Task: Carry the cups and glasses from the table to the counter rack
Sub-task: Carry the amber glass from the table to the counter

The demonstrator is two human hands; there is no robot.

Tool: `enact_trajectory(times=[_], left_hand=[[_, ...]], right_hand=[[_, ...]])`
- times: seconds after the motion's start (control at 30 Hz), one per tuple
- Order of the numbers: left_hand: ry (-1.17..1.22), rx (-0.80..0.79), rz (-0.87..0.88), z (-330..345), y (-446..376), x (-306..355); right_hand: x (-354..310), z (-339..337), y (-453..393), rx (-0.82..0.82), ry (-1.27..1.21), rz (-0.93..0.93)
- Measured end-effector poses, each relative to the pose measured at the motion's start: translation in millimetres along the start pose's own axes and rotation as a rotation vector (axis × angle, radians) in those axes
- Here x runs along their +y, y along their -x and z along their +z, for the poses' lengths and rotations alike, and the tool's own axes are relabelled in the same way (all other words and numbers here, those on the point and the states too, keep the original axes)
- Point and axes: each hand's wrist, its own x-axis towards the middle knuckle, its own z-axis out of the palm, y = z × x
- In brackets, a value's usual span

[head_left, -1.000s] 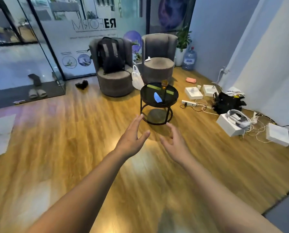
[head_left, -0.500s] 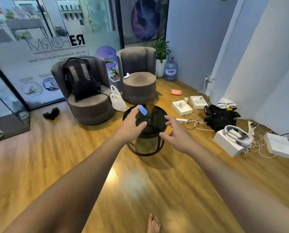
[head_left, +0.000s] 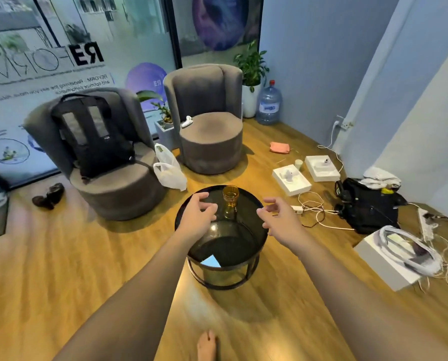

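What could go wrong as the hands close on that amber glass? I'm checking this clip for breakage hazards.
The amber glass is a tall stemmed piece standing near the far rim of the round table; a clumsy touch from the left hand or right hand might tip it. Cables lie on the floor to the right, a possible trip hazard for the bare foot.

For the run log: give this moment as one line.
phase: reach | left hand: open, empty | right hand: open, empty | glass: upright on table, untouched
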Motion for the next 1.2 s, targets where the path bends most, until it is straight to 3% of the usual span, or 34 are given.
enact_trajectory(times=[0.13,0.27,0.4,0.63,0.8,0.97,1.07,1.2], left_hand=[[0.049,0.014,0.013,32.6,-100.6,-40.1],[-0.02,0.043,0.068,82.9,-226.2,-125.0],[-0.111,-0.046,0.111,144.1,-336.7,-214.7],[-0.046,0.006,0.216,204.3,-463.0,-298.4],[0.008,-0.092,0.158,216.3,-487.9,-309.3],[-0.031,-0.029,0.174,221.9,-484.9,-300.0],[-0.003,-0.024,0.251,215.9,-469.9,-263.6],[0.094,-0.073,0.365,204.0,-439.3,-159.5]], right_hand=[[53.0,29.9,-98.9,0.075,-0.165,0.05],[135.8,73.0,-214.1,0.147,-0.185,0.028],[217.3,125.3,-324.0,0.182,-0.165,0.017],[297.5,206.7,-448.7,0.03,-0.13,-0.017],[308.9,230.8,-481.3,-0.046,-0.155,-0.038],[301.4,227.1,-479.2,0.012,-0.143,-0.059],[271.6,202.7,-462.9,0.084,-0.13,-0.083],[186.4,136.9,-433.5,0.196,-0.097,-0.135]])
